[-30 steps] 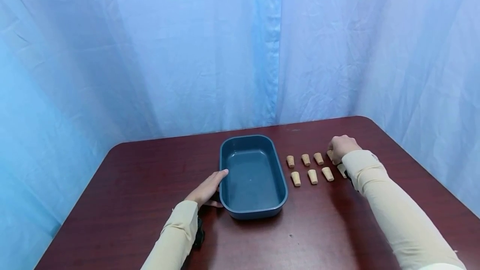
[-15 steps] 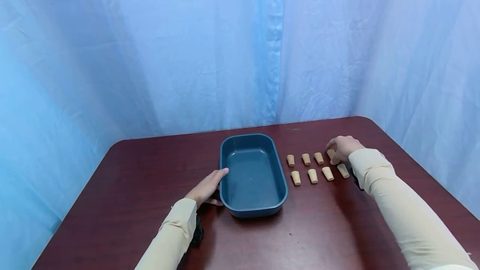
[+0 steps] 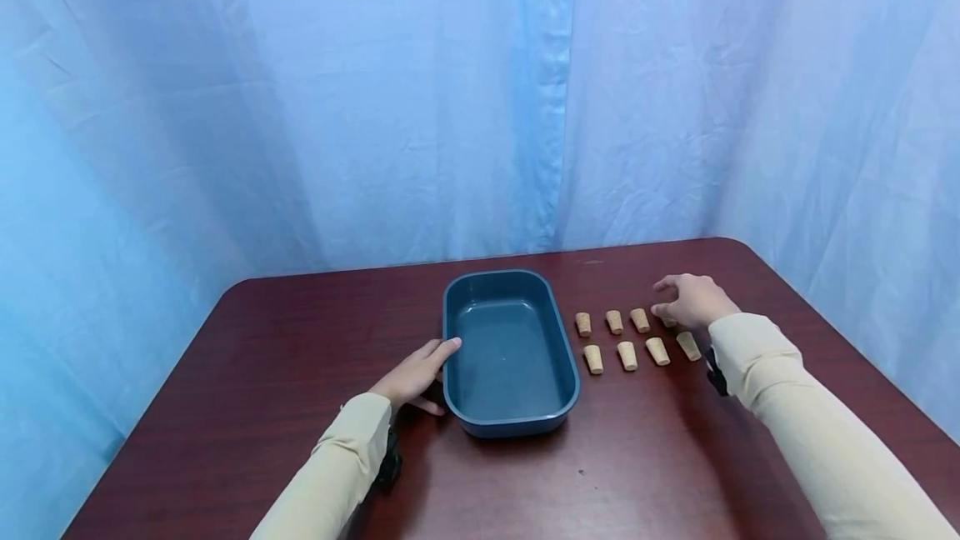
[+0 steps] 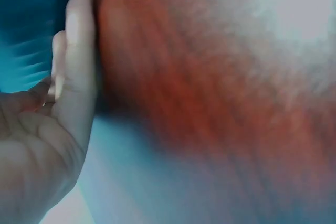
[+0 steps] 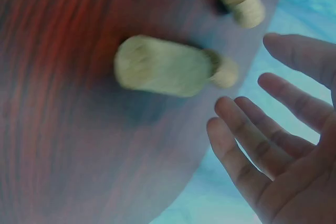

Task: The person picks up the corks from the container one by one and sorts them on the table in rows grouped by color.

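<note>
My left hand rests against the left side of a dark blue rectangular tub, one fingertip on its rim. In the left wrist view the fingers lie straight beside the blue wall. On the right, two rows of tapered cork stoppers lie on the table. My right hand hovers over the right end of the far row, fingers spread apart and holding nothing. It partly covers the last far stopper. A nearer stopper lies on its side beyond the fingertips in the right wrist view.
The dark red wooden table has a rounded far right corner and edge close behind the right hand. Pale blue curtains hang along the back and sides. The inside of the tub shows bare.
My right hand has let go of the far row's end stopper, spread its fingers and drawn slightly right. The left hand stays at the tub.
</note>
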Demonstrator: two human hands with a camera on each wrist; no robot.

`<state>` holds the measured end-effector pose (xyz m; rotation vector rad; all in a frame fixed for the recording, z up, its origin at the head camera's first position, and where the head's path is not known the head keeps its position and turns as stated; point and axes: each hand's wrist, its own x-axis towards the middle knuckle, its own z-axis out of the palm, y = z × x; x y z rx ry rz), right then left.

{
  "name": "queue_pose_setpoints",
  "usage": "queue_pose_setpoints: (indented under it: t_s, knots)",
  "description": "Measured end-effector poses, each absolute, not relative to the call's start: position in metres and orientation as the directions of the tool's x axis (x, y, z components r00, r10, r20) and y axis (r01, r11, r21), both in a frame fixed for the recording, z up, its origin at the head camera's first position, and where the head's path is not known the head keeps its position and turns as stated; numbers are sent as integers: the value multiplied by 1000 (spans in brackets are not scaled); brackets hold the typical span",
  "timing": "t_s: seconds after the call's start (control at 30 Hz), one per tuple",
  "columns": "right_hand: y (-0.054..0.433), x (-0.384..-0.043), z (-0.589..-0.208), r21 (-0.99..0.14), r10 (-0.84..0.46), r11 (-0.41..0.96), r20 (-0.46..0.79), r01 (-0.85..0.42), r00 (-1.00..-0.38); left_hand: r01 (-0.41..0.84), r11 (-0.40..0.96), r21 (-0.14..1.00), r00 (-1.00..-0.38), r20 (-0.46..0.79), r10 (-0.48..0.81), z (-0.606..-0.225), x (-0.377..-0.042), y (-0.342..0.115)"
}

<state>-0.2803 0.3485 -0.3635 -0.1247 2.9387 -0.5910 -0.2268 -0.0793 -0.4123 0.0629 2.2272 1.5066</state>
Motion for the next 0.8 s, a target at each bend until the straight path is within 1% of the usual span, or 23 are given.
queue_pose_setpoints:
  t_s: [0.2,0.33,0.43,0.63,0.8]
  knots:
    - [328,-271,-348,-409,-140,905,-28,-117,-990,-208,422,883,-900,-341,270,-406,-231,-82]
    - [310,-263,-344,-436,-208,876,44,-206,-977,-159,451,878,-908,-310,282,-401,-231,-82]
    - [294,-256,-348,-471,-266,841,72,-267,-961,-122,479,869,-911,-290,293,-398,-228,-81]
    - [262,-242,-358,-550,-328,779,53,-301,-943,-86,518,851,-919,-269,289,-395,-225,-79]
    - [243,-237,-362,-585,-316,768,8,-260,-949,-84,530,844,-921,-269,282,-394,-225,-79]
